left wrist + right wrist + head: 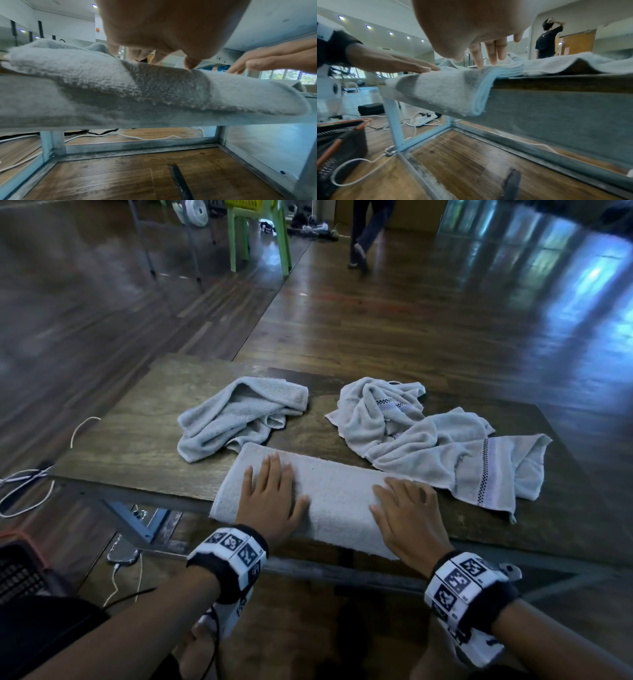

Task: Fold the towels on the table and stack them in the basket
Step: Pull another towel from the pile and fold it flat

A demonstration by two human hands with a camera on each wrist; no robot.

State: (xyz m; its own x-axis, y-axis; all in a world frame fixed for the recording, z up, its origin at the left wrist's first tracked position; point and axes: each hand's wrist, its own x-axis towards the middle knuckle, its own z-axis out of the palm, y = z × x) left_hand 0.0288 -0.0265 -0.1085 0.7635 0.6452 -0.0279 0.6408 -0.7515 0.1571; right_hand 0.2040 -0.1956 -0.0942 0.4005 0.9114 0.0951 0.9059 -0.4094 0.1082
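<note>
A pale grey towel folded into a long strip (329, 491) lies along the near edge of the wooden table (137, 440), its near side hanging slightly over the edge. My left hand (270, 494) lies flat on its left part with straight fingers. My right hand (407, 511) lies flat on its right end. In the left wrist view the folded towel (120, 81) fills the middle under my left hand (154, 33). The right wrist view shows the layered end of the towel (453, 92) below my right hand (479, 33). The dark basket (337, 142) with orange trim stands on the floor at the left.
Two crumpled towels lie further back: one at the left (239, 416), one at the right (438, 440) touching the folded strip's right end. White cables (27, 487) and a power strip (426, 119) lie on the floor. A person (547, 40) stands beyond the table.
</note>
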